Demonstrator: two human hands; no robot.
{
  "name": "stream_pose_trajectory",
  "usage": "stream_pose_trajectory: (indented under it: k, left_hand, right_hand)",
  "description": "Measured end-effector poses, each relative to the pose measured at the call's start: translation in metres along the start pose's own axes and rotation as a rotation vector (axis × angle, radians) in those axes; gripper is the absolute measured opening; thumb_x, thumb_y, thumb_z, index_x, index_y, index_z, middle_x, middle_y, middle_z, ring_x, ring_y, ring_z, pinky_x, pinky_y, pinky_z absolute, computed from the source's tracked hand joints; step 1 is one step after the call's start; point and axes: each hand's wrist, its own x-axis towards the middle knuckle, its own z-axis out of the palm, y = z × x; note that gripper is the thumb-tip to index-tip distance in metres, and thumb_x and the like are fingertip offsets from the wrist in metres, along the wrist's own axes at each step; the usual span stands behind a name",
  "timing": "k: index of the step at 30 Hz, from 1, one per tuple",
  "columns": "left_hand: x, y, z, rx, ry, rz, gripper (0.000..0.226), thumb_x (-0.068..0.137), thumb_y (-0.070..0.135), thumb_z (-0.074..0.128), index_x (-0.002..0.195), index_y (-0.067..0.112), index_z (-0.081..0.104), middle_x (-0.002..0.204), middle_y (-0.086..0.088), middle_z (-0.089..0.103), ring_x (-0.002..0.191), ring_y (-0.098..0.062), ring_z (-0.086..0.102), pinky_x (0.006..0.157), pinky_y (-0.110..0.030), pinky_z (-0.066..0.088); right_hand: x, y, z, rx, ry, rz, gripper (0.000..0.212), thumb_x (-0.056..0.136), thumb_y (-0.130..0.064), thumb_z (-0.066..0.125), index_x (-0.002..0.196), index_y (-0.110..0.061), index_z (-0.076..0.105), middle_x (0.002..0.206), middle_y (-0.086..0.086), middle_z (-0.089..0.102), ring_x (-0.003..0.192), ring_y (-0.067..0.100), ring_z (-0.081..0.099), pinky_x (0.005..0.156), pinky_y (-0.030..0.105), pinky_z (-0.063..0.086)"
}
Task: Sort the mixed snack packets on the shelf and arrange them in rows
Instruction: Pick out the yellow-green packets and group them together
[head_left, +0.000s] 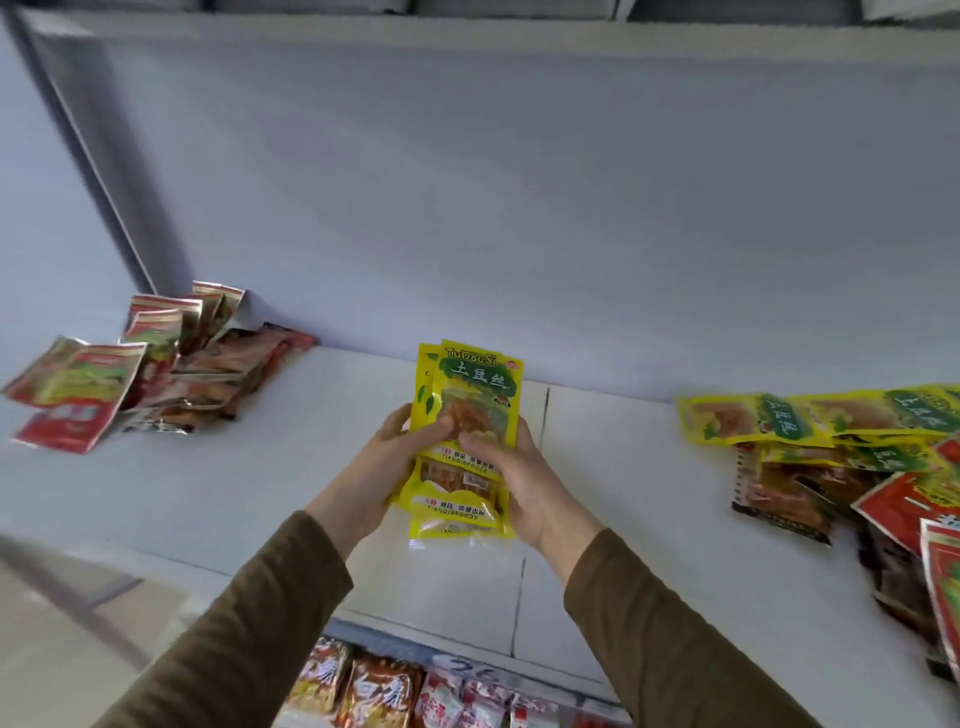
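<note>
Packets in red and brown (156, 374) lie heaped at the shelf's (291, 478) left end, while at centre the left hand (387, 462) and right hand (511, 480) grip a fanned stack of yellow packets (470, 415) from both sides, held just above the shelf. A mixed pile (852, 457) waits at right. The foil pouches look light, soft and slippery; pinching the side edges should keep them squared.

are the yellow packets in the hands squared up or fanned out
Fanned out: the yellow packets overlap stepwise, several bottom edges showing, held between left hand and right hand.
</note>
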Motion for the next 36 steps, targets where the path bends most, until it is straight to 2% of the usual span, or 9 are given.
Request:
stream_pose_trajectory:
  k: [5,9,14,18,22,26,29,33,36]
  left_hand:
    - [-0.004,0.014,-0.082,0.202,0.054,0.076,0.060,0.093,0.011,0.073,0.145,0.030,0.049,0.116,-0.008,0.077,0.097,-0.026,0.076,0.089,-0.040,0.059]
    - [0.007,0.028,-0.121,0.265,0.099,0.134,0.058,0.095,-0.002,0.065,0.144,0.024,0.049,0.116,-0.012,0.074,0.086,-0.021,0.074,0.070,-0.024,0.060]
    - [0.039,0.053,-0.160,0.311,0.175,0.183,0.051,0.096,-0.003,0.065,0.140,0.021,0.054,0.102,-0.016,0.072,0.072,-0.017,0.069,0.060,-0.021,0.057]
    - [0.066,0.075,-0.183,0.560,0.255,0.285,0.044,0.091,0.004,0.069,0.118,0.036,0.057,0.102,-0.003,0.074,0.083,-0.019,0.075,0.073,-0.034,0.063]
    - [0.091,0.090,-0.209,0.951,0.246,0.231,0.054,0.090,0.028,0.066,0.140,0.028,0.048,0.118,-0.004,0.070,0.105,-0.028,0.068,0.094,-0.050,0.055]
    - [0.116,0.091,-0.236,1.306,0.220,0.117,0.063,0.092,0.053,0.055,0.150,0.035,0.039,0.149,-0.008,0.053,0.140,-0.041,0.041,0.117,-0.057,0.030]
    - [0.125,0.083,-0.248,1.389,0.173,0.084,0.061,0.093,0.056,0.052,0.149,0.033,0.041,0.154,-0.009,0.048,0.146,-0.041,0.029,0.119,-0.054,0.020]
    - [0.135,0.074,-0.266,1.457,0.163,0.191,0.064,0.095,0.060,0.050,0.149,0.027,0.042,0.155,-0.013,0.044,0.143,-0.042,0.030,0.118,-0.052,0.022]
    - [0.137,0.070,-0.272,1.412,0.147,0.279,0.073,0.097,0.061,0.050,0.157,0.023,0.033,0.161,-0.014,0.031,0.147,-0.041,0.026,0.120,-0.051,0.021]
  right_hand:
    - [0.037,0.040,0.078,0.052,0.079,-0.063,0.058,0.082,-0.008,0.081,0.128,-0.024,0.049,0.119,0.012,0.071,0.099,0.032,0.074,0.071,0.049,0.061]
    - [0.075,0.054,0.121,-0.025,0.086,-0.062,0.055,0.086,-0.018,0.080,0.129,-0.028,0.048,0.121,0.008,0.070,0.103,0.028,0.073,0.080,0.052,0.062]
    - [0.129,0.050,0.157,-0.019,0.050,0.024,0.040,0.091,-0.021,0.070,0.127,-0.025,0.050,0.121,0.014,0.068,0.106,0.034,0.071,0.088,0.057,0.058]
    - [0.163,0.046,0.180,0.030,0.066,0.015,0.043,0.092,-0.016,0.069,0.130,-0.023,0.047,0.123,0.015,0.066,0.106,0.035,0.071,0.085,0.056,0.060]
    - [0.187,0.057,0.202,0.034,0.121,-0.019,0.056,0.093,-0.012,0.066,0.137,-0.033,0.039,0.128,0.009,0.063,0.116,0.034,0.065,0.096,0.059,0.054]
    - [0.209,0.073,0.217,-0.101,0.197,-0.153,0.074,0.094,-0.006,0.062,0.152,-0.033,0.025,0.136,0.004,0.057,0.124,0.025,0.058,0.105,0.054,0.050]
    - [0.216,0.084,0.219,-0.292,0.276,-0.233,0.078,0.094,-0.005,0.060,0.157,-0.029,0.020,0.138,0.001,0.056,0.122,0.019,0.058,0.104,0.047,0.052]
    - [0.222,0.096,0.226,-0.668,0.443,-0.256,0.069,0.097,-0.030,0.057,0.158,-0.029,0.025,0.140,0.003,0.057,0.127,0.030,0.050,0.107,0.049,0.045]
    - [0.224,0.101,0.227,-0.769,0.456,-0.282,0.063,0.100,-0.037,0.054,0.157,-0.024,0.031,0.149,0.004,0.051,0.136,0.033,0.042,0.112,0.048,0.040]
